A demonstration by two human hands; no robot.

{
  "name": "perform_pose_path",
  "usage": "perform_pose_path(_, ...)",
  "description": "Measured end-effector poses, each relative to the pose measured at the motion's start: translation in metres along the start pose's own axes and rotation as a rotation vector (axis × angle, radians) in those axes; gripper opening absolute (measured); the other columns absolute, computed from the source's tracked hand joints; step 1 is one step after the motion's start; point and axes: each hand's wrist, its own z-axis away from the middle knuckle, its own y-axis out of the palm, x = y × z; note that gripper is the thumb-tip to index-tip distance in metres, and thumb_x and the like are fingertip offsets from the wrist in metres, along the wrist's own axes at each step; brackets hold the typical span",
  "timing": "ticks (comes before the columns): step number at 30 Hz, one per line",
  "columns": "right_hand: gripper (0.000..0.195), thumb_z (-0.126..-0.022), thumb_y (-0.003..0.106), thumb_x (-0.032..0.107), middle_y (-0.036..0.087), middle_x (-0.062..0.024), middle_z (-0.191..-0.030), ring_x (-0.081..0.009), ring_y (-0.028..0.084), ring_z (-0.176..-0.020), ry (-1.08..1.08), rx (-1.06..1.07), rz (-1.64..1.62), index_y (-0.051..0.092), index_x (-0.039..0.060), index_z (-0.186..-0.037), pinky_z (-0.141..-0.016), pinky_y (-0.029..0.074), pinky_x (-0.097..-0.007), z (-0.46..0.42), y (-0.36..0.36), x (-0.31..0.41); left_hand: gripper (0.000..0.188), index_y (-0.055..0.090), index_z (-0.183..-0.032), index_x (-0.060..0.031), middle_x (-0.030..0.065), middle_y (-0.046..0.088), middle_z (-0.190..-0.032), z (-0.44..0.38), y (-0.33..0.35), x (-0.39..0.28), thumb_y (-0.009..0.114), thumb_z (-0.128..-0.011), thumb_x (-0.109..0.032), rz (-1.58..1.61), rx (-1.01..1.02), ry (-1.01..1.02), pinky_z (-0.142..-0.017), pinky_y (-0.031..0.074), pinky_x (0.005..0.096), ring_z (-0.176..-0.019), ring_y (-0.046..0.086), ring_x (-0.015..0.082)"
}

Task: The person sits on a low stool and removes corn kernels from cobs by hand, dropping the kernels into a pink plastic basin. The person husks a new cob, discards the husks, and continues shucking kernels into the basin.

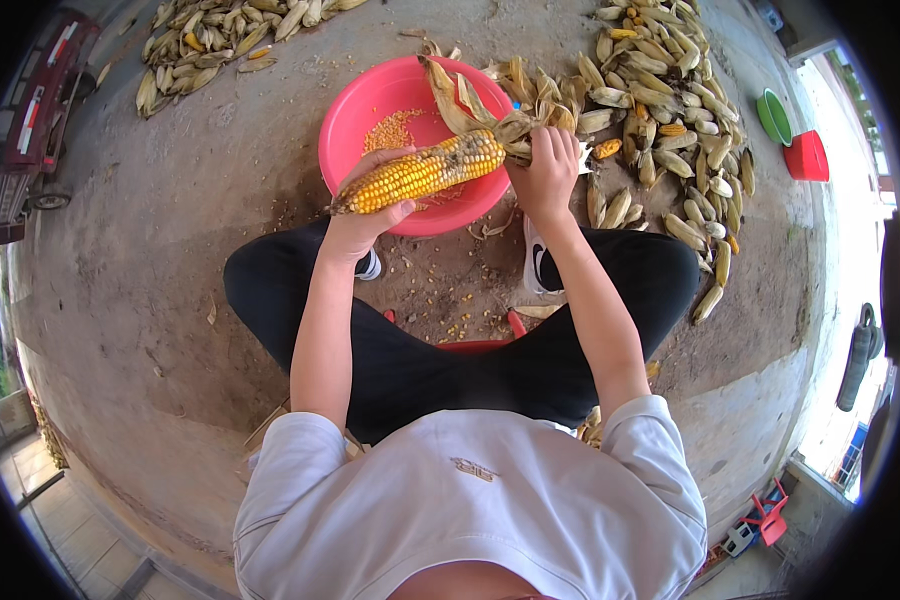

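An ear of yellow corn (427, 174) lies across my left hand (367, 217), whose fingers and thumb wrap its left part. Pale, greyish kernels mark the ear's upper right side. My right hand (547, 176) grips the dry husk (521, 131) at the ear's right end, where the leaves are peeled back. One long husk leaf (450, 97) stands out over the pink plastic basin (337, 124) beneath. Loose corn kernels (390, 131) lie on the basin's bottom; the ear and my left hand hide part of them.
Unhusked corn ears (660, 90) spread in a large heap to the right, reaching the basin's side. Another corn pile (217, 45) lies at the upper left. Green (775, 116) and red (806, 156) containers stand at the far right. A dark red vehicle (34, 120) is at the left.
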Motion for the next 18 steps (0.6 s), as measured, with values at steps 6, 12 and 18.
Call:
perform_pose_path(6,0.046,-0.059,0.085,0.012,0.06,-0.0111,-0.088,-0.0335,0.059,-0.086,0.045,0.067,-0.035,0.058,0.0043,-0.096,-0.079,0.045,-0.0436,0.0,0.0,0.0,0.059,0.051,-0.137,0.0013,0.0137,0.061,-0.133,0.0,0.004,-0.002,0.076,-0.083,0.0,0.012,-0.015,-0.057,-0.105,0.051,0.0365,-0.125,0.06,0.0223)
perform_pose_path(12,0.05,-0.059,0.086,0.013,0.061,-0.0104,-0.093,-0.033,0.059,-0.091,0.074,0.177,-0.029,0.058,0.006,-0.099,-0.082,0.045,-0.0442,0.002,0.001,0.001,0.05,0.054,-0.134,0.0009,0.0134,0.064,-0.129,-0.003,0.0,0.011,0.072,-0.088,-0.003,0.037,-0.095,-0.002,-0.104,0.052,0.0372,-0.122,0.061,0.0226)
perform_pose_path(18,0.091,-0.064,0.089,0.017,0.033,-0.0192,-0.157,-0.0421,0.033,-0.146,0.106,0.21,-0.104,0.044,0.0075,-0.142,-0.117,0.034,-0.0488,0.001,0.002,0.026,0.04,0.059,-0.125,-0.0002,0.0164,0.068,-0.12,-0.021,0.014,0.033,0.057,-0.1,-0.031,0.429,-0.3,0.078,-0.108,0.046,0.0468,-0.119,0.062,0.0281)
